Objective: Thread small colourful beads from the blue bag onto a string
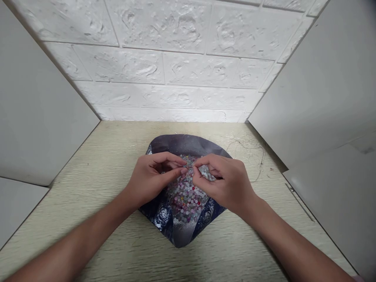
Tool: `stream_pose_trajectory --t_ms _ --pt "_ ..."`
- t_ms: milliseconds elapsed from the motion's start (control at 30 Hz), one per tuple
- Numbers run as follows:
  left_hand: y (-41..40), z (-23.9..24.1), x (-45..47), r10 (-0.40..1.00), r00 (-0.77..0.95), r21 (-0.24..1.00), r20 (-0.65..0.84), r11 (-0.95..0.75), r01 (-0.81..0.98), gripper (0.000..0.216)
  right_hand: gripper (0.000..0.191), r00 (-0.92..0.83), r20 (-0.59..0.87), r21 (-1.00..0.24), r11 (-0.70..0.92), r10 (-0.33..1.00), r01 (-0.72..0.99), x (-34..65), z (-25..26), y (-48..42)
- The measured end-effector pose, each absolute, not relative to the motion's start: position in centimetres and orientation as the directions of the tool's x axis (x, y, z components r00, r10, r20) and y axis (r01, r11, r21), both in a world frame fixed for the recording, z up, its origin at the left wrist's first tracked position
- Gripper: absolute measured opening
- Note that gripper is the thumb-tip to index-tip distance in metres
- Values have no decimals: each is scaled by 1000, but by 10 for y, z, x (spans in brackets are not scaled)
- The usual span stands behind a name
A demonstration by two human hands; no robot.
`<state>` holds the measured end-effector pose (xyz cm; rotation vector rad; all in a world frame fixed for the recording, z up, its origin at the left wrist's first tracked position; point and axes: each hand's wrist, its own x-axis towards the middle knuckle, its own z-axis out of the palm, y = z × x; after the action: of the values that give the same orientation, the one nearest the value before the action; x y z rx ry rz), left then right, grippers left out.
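Observation:
An opened dark blue bag with a silvery lining and rose prints lies on the table, filled with small round beads, mostly clear, white and pink with a few red and yellow ones. Above the beads, my left hand pinches with thumb and forefinger; what it holds is too small to make out. Facing it closely, my right hand is closed in a pinch on a thin strand that shows between the two sets of fingertips. Whether this strand is thread or a needle is unclear.
Loose tangled thread lies on the pale wooden table right of the bag. A thin metal rod-like piece is near the right edge. White panels stand left and right, and a white brick-patterned wall closes the back.

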<state>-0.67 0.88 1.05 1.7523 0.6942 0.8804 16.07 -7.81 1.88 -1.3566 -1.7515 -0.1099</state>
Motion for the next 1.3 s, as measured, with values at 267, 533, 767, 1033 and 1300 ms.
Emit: stream_pose_trajectory --t_ms 267,533,767,1033,1300 --pt "8 10 -6 790 563 944 243 -327 52 10 5 -16 671 -409 388 741 826 160 19 -78" --pt "7 12 -6 788 569 939 236 -335 74 10 4 -24 663 -408 387 749 827 160 19 -79" --pt "6 14 -5 789 573 944 224 -323 76 10 5 -14 651 -420 375 759 827 161 20 -78" --pt "5 14 -5 785 576 940 227 -331 82 10 4 -24 637 -421 373 771 827 161 20 -78" --pt "6 15 -6 713 623 898 322 -439 39 2 7 -65 600 -429 389 798 815 162 18 -79"
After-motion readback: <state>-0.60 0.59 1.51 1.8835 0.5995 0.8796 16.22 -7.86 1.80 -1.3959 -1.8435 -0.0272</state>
